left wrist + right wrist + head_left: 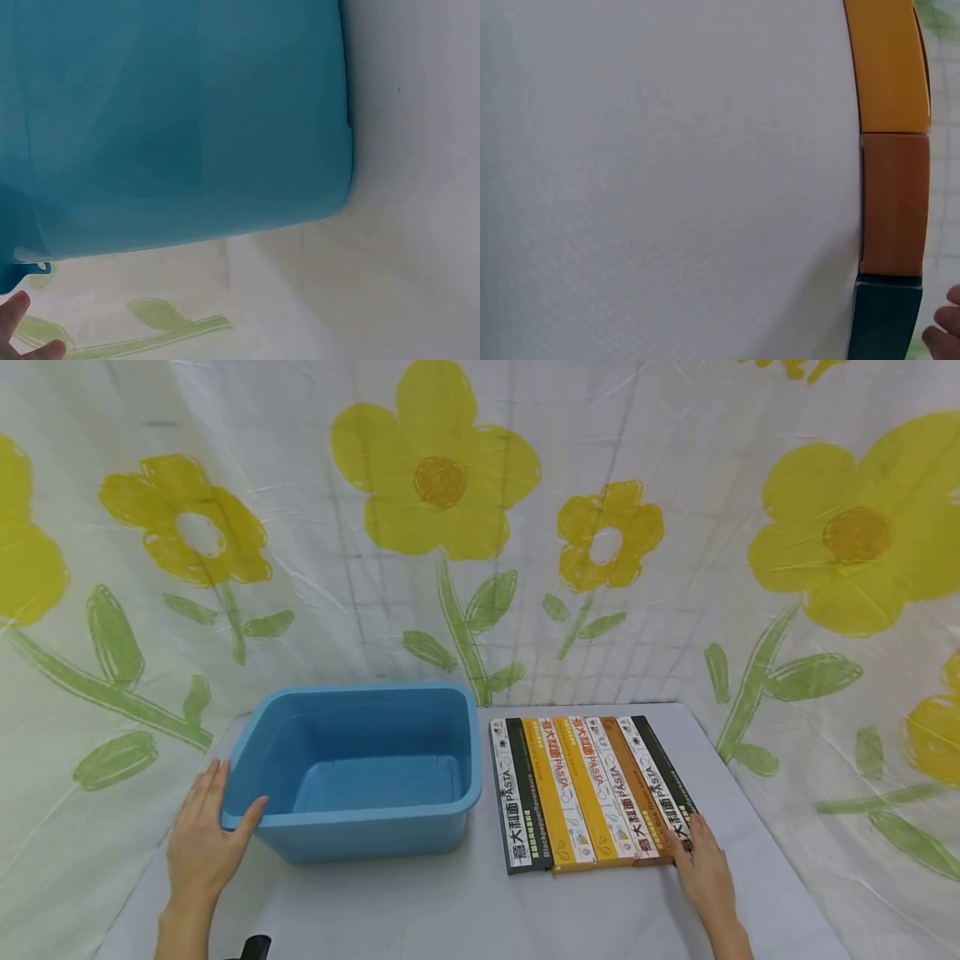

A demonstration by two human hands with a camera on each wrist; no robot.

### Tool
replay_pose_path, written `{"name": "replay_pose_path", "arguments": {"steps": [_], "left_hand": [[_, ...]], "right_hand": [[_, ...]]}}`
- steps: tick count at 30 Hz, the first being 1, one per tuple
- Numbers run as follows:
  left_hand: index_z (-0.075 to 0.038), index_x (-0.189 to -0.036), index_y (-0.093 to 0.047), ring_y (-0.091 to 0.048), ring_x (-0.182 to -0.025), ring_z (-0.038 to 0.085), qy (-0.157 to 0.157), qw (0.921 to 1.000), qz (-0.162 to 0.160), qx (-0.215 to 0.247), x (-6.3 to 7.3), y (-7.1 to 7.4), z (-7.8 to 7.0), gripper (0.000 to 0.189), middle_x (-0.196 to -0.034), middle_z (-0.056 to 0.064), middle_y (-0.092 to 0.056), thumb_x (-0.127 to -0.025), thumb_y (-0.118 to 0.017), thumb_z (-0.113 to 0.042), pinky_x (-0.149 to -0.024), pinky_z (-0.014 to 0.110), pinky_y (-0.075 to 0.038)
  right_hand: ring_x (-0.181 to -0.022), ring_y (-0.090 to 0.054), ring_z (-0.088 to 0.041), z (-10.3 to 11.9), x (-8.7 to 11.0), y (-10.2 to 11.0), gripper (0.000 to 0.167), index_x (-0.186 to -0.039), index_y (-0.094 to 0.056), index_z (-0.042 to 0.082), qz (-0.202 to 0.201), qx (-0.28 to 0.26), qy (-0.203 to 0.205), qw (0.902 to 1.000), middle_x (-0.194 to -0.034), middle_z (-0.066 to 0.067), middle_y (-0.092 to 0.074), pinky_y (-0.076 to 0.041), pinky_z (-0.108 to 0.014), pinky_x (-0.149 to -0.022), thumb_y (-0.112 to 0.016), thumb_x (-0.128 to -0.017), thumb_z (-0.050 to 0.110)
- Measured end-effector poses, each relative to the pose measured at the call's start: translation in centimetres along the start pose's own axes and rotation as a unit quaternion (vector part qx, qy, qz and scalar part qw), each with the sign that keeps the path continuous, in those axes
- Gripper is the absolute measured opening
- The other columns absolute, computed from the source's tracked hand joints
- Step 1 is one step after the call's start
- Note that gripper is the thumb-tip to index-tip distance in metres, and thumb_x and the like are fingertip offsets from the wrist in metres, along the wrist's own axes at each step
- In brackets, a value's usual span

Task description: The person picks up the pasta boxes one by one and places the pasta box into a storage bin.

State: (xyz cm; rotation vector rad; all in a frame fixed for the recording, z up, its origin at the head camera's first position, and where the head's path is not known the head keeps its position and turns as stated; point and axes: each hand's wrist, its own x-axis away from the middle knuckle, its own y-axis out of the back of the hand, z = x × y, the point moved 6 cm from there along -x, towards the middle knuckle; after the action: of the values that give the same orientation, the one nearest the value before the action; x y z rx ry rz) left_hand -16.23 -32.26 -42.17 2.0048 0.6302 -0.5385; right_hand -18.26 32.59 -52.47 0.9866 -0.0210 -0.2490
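Note:
At the near left corner of a blue plastic bin (352, 817) is my left hand (198, 847), thumb over the front rim and fingers straight along the outer left side. In the left wrist view the outer wall of the bin (172, 135) fills the upper left, with fingertips (13, 311) by its rim. Several pasta boxes lie flat side by side: a black one (525, 793), yellow ones (555, 802), a brown one (628, 760) and another black one (663, 768). My right hand (705, 872) rests at the near end of the rightmost black box, fingers relaxed.
Both the bin and the boxes are on a white-covered table (390, 910). Behind them hangs a white curtain (315, 610) with yellow flowers. A small black object (257, 947) pokes in at the bottom edge, right of my left forearm.

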Motion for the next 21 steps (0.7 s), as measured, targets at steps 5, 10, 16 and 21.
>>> {"name": "replay_pose_path", "arguments": {"steps": [5,10,16,21], "left_hand": [[0.002,-0.147,-0.038,-0.032,-0.137,0.046,0.019,0.9995,0.025,-0.010,0.0,-0.2,0.2,0.074,-0.148,0.027,-0.038,-0.093,-0.060,-0.044,-0.111,0.060,-0.024],[0.003,-0.147,-0.037,-0.034,-0.136,0.046,0.032,0.9985,0.041,-0.017,0.0,-0.4,0.3,0.074,-0.147,0.027,-0.038,-0.093,-0.061,-0.041,-0.110,0.060,-0.025],[0.004,-0.148,-0.033,-0.031,-0.138,0.045,0.043,0.9958,0.074,-0.031,0.1,-0.6,0.5,0.076,-0.149,0.027,-0.035,-0.094,-0.059,-0.043,-0.111,0.060,-0.024],[0.004,-0.150,-0.030,-0.029,-0.139,0.045,0.046,0.9937,0.096,-0.033,0.2,-0.5,0.5,0.078,-0.151,0.027,-0.032,-0.094,-0.058,-0.044,-0.110,0.062,-0.023]], "right_hand": [[-0.138,-0.015,-0.054,-0.8,0.2,-0.7,0.075,-0.143,-0.019,-0.021,0.046,0.016,-0.030,0.9983,-0.149,-0.040,-0.015,-0.012,-0.066,-0.110,-0.035,-0.105,0.042],[-0.141,-0.008,-0.052,-1.5,0.3,-1.2,0.078,-0.144,-0.014,-0.020,0.086,0.024,-0.056,0.9944,-0.150,-0.039,-0.009,-0.003,-0.067,-0.110,-0.029,-0.105,0.046],[-0.141,-0.006,-0.050,-1.9,0.1,-1.5,0.081,-0.145,-0.012,-0.018,0.112,0.051,-0.073,0.9896,-0.152,-0.037,-0.005,-0.001,-0.069,-0.109,-0.022,-0.104,0.051],[-0.141,-0.005,-0.050,-2.4,-0.2,-1.4,0.079,-0.145,-0.012,-0.018,0.119,0.069,-0.065,0.9884,-0.152,-0.037,-0.005,0.001,-0.072,-0.107,-0.019,-0.105,0.050]]}}
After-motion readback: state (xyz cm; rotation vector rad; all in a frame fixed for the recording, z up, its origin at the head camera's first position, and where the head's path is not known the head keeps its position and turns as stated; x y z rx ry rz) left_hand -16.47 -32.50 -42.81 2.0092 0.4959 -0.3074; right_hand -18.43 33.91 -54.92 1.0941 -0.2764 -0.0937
